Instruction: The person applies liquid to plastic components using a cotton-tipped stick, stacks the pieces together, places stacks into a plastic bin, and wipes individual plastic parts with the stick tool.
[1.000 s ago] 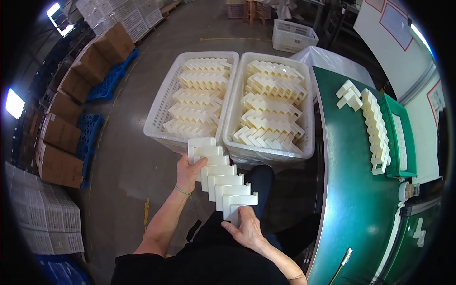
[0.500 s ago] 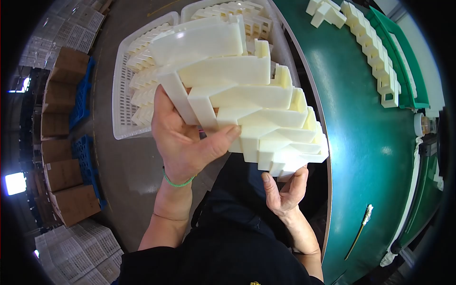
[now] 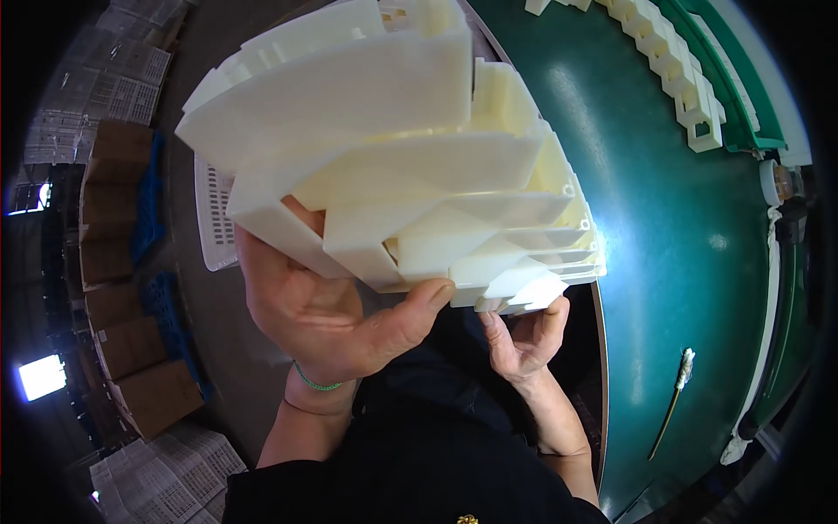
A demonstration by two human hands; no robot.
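Observation:
A row of several nested cream-white plastic parts (image 3: 419, 175) spans between my hands, close to the camera. My left hand (image 3: 319, 306) grips the row from below and the side, its thumb pressed along the lower edge and its fingers partly hidden behind the parts. Under the near right end, my right hand (image 3: 528, 345) pinches the last parts between thumb and fingers. The row is tilted, with its far left end raised toward the camera. A green band (image 3: 316, 379) circles my left wrist.
A green worktable (image 3: 663, 262) lies on the right, bearing a stick with a white wrapped tip (image 3: 685, 371). Another row of white parts (image 3: 668, 65) stands beside a green tray (image 3: 742, 113). Behind my load shows a white basket (image 3: 212, 214). Cardboard boxes (image 3: 148, 384) line the left.
The row of plastic parts has come nearer the camera, its far end raised and swung left, covering most of the baskets. My left hand has moved left and slightly down; both hands keep their hold.

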